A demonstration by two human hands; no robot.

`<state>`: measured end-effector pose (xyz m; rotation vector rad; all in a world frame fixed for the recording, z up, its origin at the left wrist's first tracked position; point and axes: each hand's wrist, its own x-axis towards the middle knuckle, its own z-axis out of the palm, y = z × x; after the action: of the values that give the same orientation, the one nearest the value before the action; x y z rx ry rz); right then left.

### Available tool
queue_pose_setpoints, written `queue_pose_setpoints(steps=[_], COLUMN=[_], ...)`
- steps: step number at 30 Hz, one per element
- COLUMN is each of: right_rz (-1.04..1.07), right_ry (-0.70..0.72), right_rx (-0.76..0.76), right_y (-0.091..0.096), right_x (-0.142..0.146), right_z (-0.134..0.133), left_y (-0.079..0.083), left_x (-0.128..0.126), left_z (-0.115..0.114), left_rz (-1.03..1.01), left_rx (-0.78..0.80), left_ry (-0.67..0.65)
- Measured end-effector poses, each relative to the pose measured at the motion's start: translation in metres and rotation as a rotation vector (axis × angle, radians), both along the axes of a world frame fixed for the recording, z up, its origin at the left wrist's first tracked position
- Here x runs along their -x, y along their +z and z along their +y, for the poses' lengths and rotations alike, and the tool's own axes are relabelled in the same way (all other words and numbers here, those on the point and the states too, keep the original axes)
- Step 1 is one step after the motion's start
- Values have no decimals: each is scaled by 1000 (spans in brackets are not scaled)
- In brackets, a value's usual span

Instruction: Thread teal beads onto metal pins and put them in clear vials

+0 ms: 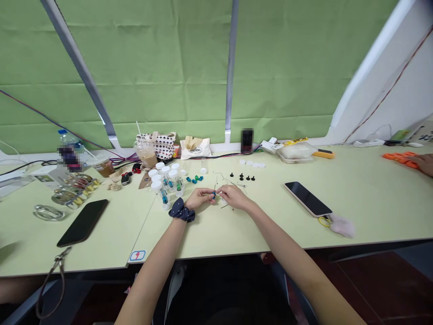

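My left hand (199,197), with a dark spotted scrunchie (181,210) at the wrist, pinches a small blue bead-like part (214,195). A thin dark pin (215,185) sticks up from it. My right hand (234,197) is closed at the fingertips right beside this part; whatever it grips is too small to make out. Thin metal pins (241,184) lie loose around the right hand. Beyond the hands are several blue and green parts (194,179) and several small black pieces (241,176). Clear white-capped vials (164,198), some holding blue or green parts, stand left of my left hand.
White caps (252,164) lie farther back. A phone (307,198) lies at right, another phone (83,222) at left near metal-framed items (72,192). Drink cups (146,153) and bags stand at the back. Another person's hand (424,164) touches something orange (401,158) at far right.
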<state>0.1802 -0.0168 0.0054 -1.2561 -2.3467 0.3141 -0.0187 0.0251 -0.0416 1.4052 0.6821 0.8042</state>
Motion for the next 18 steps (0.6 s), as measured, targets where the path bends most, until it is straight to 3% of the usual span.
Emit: queue_pose_setpoints(steps=[18], right_rz=[39], right_ry=[6], right_rx=[-17], right_y=[-1], right_x=[2], right_z=[-1], left_y=[-3], left_x=[1], left_z=[1], left_rz=[0], left_rx=[13], left_ry=[8])
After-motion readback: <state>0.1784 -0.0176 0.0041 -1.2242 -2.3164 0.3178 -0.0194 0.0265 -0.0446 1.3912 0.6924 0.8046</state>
